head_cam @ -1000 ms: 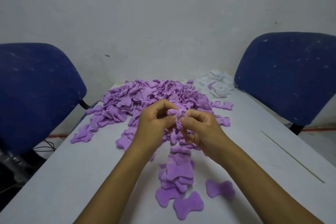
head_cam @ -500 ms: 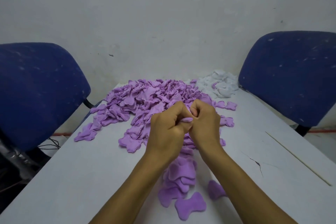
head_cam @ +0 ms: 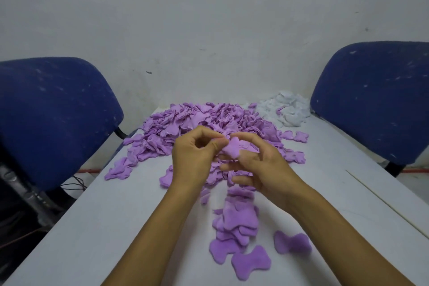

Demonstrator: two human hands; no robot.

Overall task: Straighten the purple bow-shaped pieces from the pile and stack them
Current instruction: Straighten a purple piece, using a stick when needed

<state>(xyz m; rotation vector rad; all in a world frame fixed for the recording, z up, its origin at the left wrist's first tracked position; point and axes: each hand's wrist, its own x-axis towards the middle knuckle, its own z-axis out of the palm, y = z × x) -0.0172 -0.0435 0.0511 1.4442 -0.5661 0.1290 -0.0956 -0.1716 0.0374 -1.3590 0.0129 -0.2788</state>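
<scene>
White table (head_cam: 116,227), soft purple bow piece (head_cam: 232,150) pinched between left hand (head_cam: 195,158) and right hand (head_cam: 262,169).

I am seeing the table (head_cam: 97,227) running away from me toward the wall (head_cam: 209,18), with one chair (head_cam: 51,118) standing off its left side and another chair (head_cam: 376,104) off its right. The big pile (head_cam: 199,123) is lying at the far middle of the table, and a smaller heap (head_cam: 285,109) is sitting just to its right, against the wall. Both hands, the left hand (head_cam: 195,158) and right hand (head_cam: 262,167), are meeting above the pile's near edge, a single piece (head_cam: 232,150) between them. The stack (head_cam: 239,223) is lying nearer me, beneath the right wrist, with loose pieces (head_cam: 292,242) lying just beside it on the right.
</scene>
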